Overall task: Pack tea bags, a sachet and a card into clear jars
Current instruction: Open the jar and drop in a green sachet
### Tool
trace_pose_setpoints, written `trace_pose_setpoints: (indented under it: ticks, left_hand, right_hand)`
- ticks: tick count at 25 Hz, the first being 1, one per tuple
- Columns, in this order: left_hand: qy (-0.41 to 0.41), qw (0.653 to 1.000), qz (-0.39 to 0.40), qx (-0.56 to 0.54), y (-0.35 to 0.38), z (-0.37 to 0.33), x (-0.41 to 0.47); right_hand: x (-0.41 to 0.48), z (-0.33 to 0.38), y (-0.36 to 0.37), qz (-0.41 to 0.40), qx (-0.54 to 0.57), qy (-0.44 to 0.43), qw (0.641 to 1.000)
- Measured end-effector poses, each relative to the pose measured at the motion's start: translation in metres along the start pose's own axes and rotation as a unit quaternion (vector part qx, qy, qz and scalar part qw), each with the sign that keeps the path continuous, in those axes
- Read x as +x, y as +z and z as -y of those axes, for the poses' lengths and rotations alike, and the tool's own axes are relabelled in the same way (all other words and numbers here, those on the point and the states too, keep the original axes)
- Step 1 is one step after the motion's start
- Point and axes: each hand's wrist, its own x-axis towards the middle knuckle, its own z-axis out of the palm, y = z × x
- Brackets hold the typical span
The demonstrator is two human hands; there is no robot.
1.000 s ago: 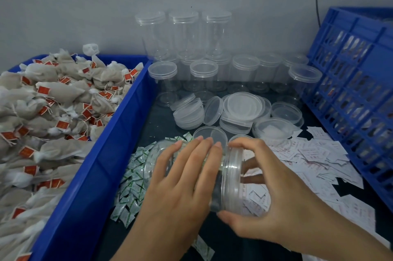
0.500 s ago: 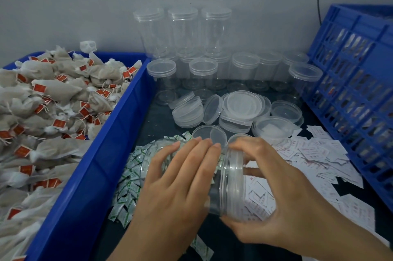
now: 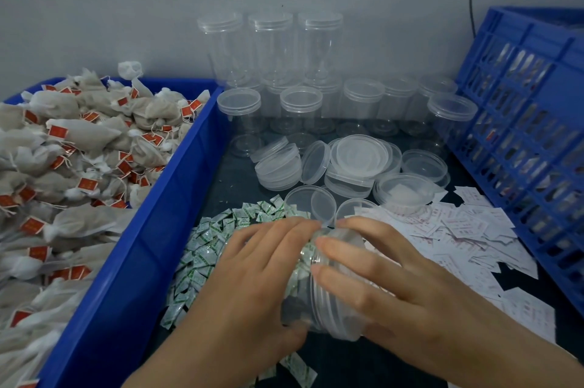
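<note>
At 6 o'clock, your left hand [image 3: 252, 277] grasps the jar [image 3: 295, 305] on its side; your right hand [image 3: 395, 286] clasps its lid [image 3: 330, 315]. This jar looks nearly done; empty jars [image 3: 300, 103] at 12 o'clock await filling.

the dark table [image 3: 234, 179] carries a blue bin [image 3: 151, 229] at left, clear jars [image 3: 300, 103], loose lids [image 3: 360, 156], heaped sachets [image 3: 202, 248] and scattered cards [image 3: 467, 229].
</note>
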Motion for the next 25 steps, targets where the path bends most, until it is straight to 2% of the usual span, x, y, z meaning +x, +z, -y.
trace_pose_setpoints:
  ticks: [8, 10, 11, 13, 14, 16, 17, 18, 20, 22, 25]
  left_hand:
    - [-0.056, 0.980, -0.006, -0.193, 0.003, -0.002, 0.002]
    - [-0.057, 0.976, 0.001, -0.211, 0.001, -0.001, 0.002]
    - [-0.064, 0.975, -0.003, -0.211, 0.002, 0.000, 0.001]
    - [-0.081, 0.979, -0.019, -0.186, 0.005, 0.003, 0.000]
    - [-0.085, 0.983, -0.027, -0.162, 0.007, 0.005, 0.000]
    - [-0.069, 0.994, -0.038, -0.082, 0.010, 0.008, -0.001]
    - [-0.058, 0.997, -0.039, -0.029, 0.012, 0.009, -0.001]
    - [-0.053, 0.998, -0.033, 0.026, 0.014, 0.009, 0.000]
    - [-0.040, 0.993, -0.031, 0.110, 0.019, 0.008, 0.000]
    - [-0.016, 0.986, -0.040, 0.159, 0.023, 0.007, -0.001]
    - [0.015, 0.978, -0.042, 0.202, 0.026, 0.008, -0.003]
  right_hand:
    - [0.007, 0.005, -0.006, -0.012, -0.065, -0.048, 0.997]
    - [0.002, 0.006, -0.006, -0.015, -0.044, -0.047, 0.998]
    - [0.000, 0.006, -0.005, 0.009, -0.018, -0.034, 0.999]
    - [0.011, 0.004, 0.000, 0.085, 0.031, -0.010, 0.996]
    - [0.020, 0.005, 0.004, 0.097, 0.078, 0.028, 0.992]
    - [0.025, 0.005, 0.003, 0.068, 0.188, 0.141, 0.970]
    - [0.022, 0.001, 0.003, 0.052, 0.244, 0.210, 0.945]
    - [0.018, -0.003, 0.004, 0.052, 0.294, 0.245, 0.922]
    - [0.008, -0.005, 0.004, 0.097, 0.307, 0.320, 0.891]
    - [0.010, 0.002, 0.006, 0.127, 0.362, 0.359, 0.851]
    - [0.013, 0.006, 0.015, 0.093, 0.424, 0.387, 0.814]
